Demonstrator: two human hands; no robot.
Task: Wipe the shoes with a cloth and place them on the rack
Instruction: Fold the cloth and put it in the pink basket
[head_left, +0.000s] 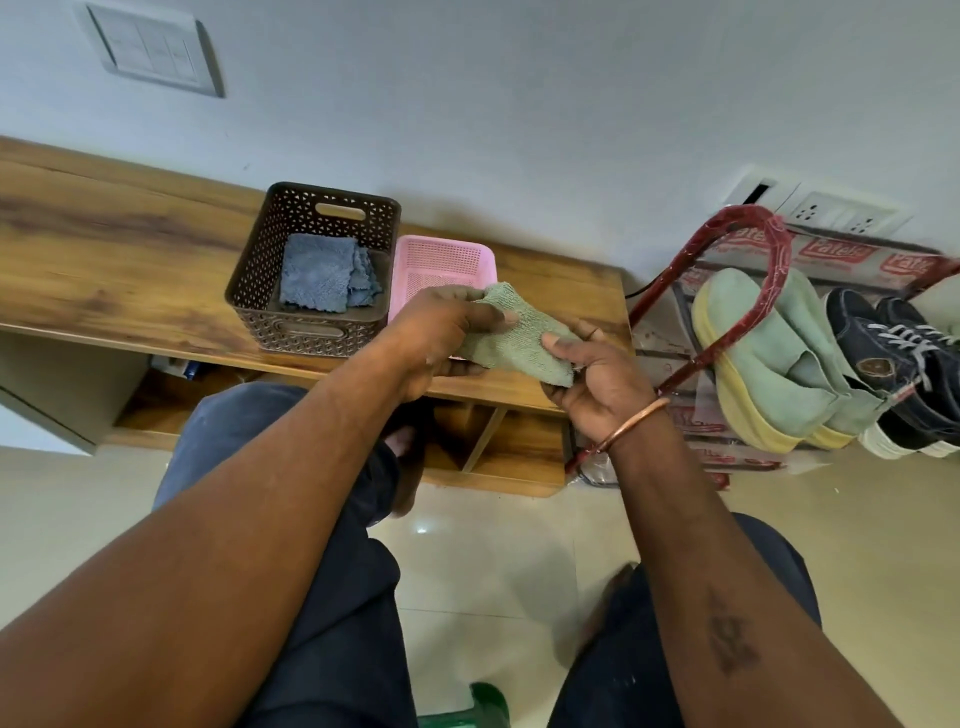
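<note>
Both hands hold a green terry cloth (511, 338) over the front edge of the wooden bench. My left hand (441, 338) grips its upper left end, thumb on top. My right hand (597, 384), with a copper bangle on the wrist, pinches the lower right end. On the red metal rack (748, 291) at the right stand a pair of pale green shoes with yellow soles (769, 364) and a pair of dark navy lace-up sneakers (893, 364).
A wooden bench (130, 249) runs along the wall. On it stand a brown perforated basket (311, 270) holding blue cloths (322, 275) and a pink basket (441, 265) behind the hands. Open cubbies lie under the bench. My knees, a tiled floor and a green object (483, 706) are below.
</note>
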